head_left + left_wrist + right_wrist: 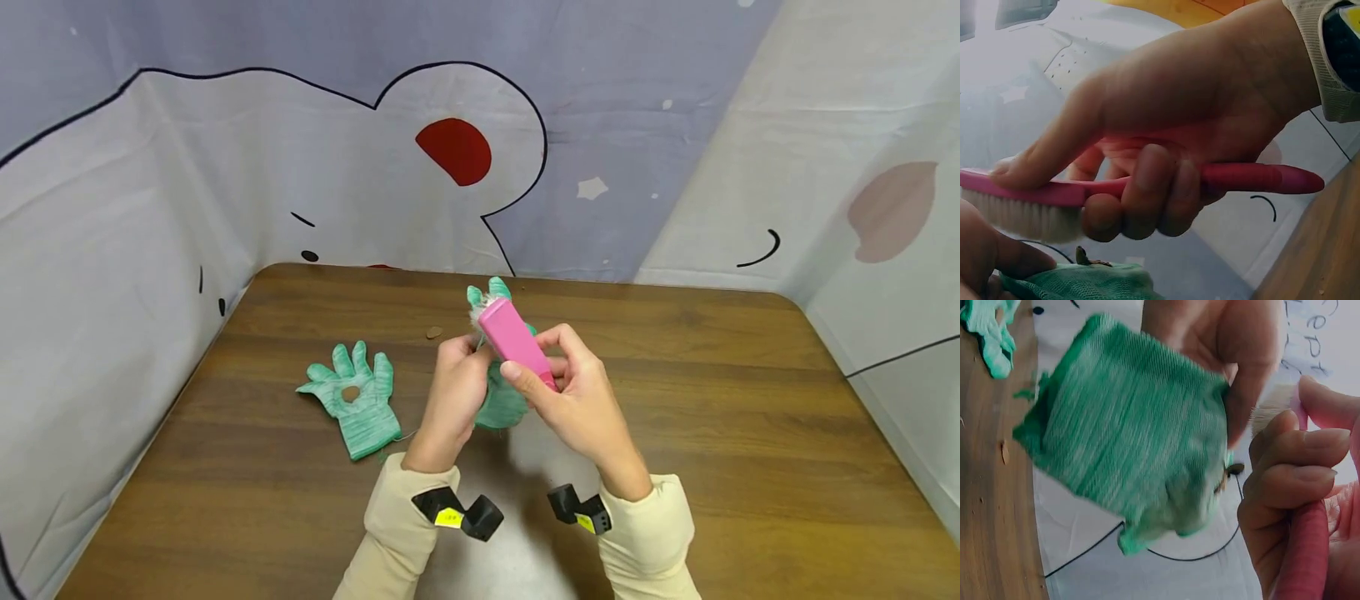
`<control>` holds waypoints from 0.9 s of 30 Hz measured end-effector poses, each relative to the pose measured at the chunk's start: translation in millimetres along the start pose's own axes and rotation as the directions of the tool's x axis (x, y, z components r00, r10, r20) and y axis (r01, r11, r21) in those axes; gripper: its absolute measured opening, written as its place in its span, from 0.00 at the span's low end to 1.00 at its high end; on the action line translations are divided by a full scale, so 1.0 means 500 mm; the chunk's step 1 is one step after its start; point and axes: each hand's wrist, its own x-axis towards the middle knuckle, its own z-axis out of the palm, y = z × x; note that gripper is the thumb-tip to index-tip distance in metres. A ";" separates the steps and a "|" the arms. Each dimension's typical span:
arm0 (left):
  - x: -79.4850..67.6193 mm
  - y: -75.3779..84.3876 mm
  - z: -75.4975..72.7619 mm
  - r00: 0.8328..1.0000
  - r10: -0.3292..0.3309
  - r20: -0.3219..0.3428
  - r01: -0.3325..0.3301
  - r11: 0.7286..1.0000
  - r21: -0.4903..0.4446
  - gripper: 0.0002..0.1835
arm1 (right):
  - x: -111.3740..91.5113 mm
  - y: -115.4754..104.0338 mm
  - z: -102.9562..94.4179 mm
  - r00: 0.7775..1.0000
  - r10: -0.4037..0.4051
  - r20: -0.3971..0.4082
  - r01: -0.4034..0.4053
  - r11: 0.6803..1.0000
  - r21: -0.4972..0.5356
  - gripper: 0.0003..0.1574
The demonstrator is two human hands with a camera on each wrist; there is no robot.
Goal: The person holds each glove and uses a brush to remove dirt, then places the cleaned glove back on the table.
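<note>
Brush (514, 336) within curled right fingers (1147, 178) — glove (1129, 419) gripped by left fingers (459, 350).

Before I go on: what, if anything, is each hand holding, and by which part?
The right hand holds the brush by its handle, thumb on the head's back. The left hand holds a glove by its side edge.

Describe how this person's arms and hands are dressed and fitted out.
The left hand and right hand are bare. Long cream sleeves end at the wrists. Near each cuff sits a blocky black device with a yellow label, its print too small to read. No cables show.
</note>
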 end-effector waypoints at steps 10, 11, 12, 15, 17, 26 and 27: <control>0.005 0.014 -0.030 0.999 -0.039 0.015 0.042 0.939 -0.340 0.09 | 0.016 0.054 -0.011 0.991 0.123 -0.043 -0.126 0.988 -0.086 0.23; 0.005 0.017 -0.035 0.999 -0.035 0.005 0.035 0.937 -0.348 0.09 | 0.018 0.058 -0.015 0.989 0.141 -0.042 -0.145 0.985 -0.092 0.23; 0.006 0.020 -0.039 1.000 -0.028 -0.002 0.026 0.933 -0.360 0.09 | 0.019 0.061 -0.020 0.987 0.154 -0.043 -0.158 0.982 -0.104 0.24; 0.006 0.026 -0.046 1.000 -0.001 -0.028 -0.009 0.923 -0.385 0.08 | 0.021 0.068 -0.033 0.981 0.189 -0.037 -0.192 0.975 -0.114 0.25; 0.005 0.028 -0.047 0.999 0.011 -0.034 -0.022 0.931 -0.365 0.09 | 0.020 0.071 -0.040 0.980 0.199 -0.029 -0.201 0.974 -0.106 0.25; 0.006 0.023 -0.042 1.000 -0.008 -0.013 0.004 0.947 -0.321 0.08 | 0.018 0.055 -0.048 0.976 0.218 0.001 -0.218 0.976 -0.029 0.22; 0.006 0.022 -0.041 1.000 -0.012 -0.012 0.007 0.947 -0.321 0.08 | 0.017 0.049 -0.048 0.976 0.217 0.004 -0.217 0.976 -0.019 0.21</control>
